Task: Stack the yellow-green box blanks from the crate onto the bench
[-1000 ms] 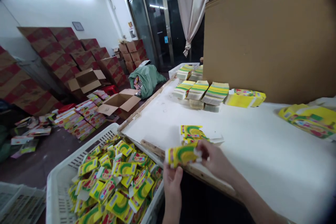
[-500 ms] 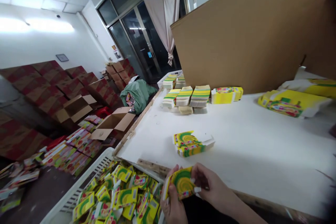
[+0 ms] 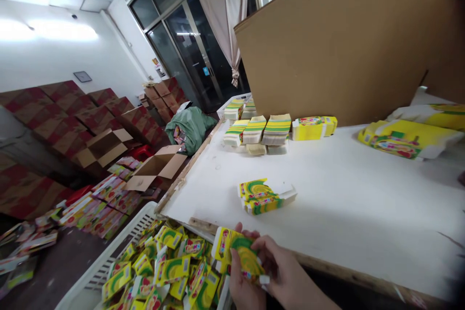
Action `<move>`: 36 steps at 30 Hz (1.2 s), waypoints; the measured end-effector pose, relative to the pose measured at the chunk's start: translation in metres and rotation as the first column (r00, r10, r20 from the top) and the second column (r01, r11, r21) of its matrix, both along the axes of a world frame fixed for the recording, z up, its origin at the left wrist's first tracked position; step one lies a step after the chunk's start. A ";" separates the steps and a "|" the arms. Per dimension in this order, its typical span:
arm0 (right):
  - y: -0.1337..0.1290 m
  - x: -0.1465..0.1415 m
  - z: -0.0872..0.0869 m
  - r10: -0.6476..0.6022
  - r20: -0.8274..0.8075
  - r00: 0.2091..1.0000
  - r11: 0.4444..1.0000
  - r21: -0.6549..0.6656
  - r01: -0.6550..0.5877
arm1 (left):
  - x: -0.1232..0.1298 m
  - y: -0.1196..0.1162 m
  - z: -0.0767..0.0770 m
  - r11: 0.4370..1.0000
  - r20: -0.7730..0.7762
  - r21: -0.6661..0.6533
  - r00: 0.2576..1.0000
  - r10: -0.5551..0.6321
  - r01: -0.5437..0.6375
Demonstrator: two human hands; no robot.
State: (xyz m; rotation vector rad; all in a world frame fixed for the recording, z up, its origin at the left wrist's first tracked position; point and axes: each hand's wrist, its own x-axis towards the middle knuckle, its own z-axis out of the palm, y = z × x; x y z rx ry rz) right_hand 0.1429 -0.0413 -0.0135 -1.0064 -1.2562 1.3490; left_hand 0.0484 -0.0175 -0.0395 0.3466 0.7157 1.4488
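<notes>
A small yellow-and-green printed carton [image 3: 250, 257] is held at the table's front edge, between both of my hands. My left hand [image 3: 244, 283] is closed around it from below, thumb on its printed face. The fingers of my right hand [image 3: 281, 269] pinch its right side, where a small white flap sticks out. A yellow panel with a white edge [image 3: 222, 247] shows at the upper left of this carton; I cannot tell whether it is part of it or a second carton. Beyond my hands lies a small group of cartons [image 3: 265, 198] with white flaps on the tabletop.
At my left, a white plastic basket [image 3: 98, 271] holds many small yellow cartons. Stacked carton blanks [image 3: 254, 131] and a yellow box bundle [image 3: 314, 127] stand by a tall cardboard sheet [image 3: 327, 48]. More yellow blanks [image 3: 395, 138] lie right. Open brown boxes [image 3: 158, 169] stand on the floor.
My hands have turned the carton, and a yellow panel with a white edge now shows at its upper left. My right hand has shifted slightly left and down. The view has moved slightly.
</notes>
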 end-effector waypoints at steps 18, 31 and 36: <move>0.019 0.026 -0.006 -0.174 0.262 0.949 0.983 0.102 0.152 | -0.017 0.001 -0.004 0.989 -0.507 0.074 0.849 0.149 -0.130; 0.010 0.047 0.015 -0.248 0.593 0.766 0.788 0.583 -0.197 | -0.025 -0.003 0.038 0.918 -0.917 0.098 0.393 -0.067 0.385; 0.008 0.039 0.004 -0.385 0.243 0.890 0.898 0.321 0.301 | -0.002 -0.016 0.030 0.940 -0.933 0.190 0.350 0.083 0.283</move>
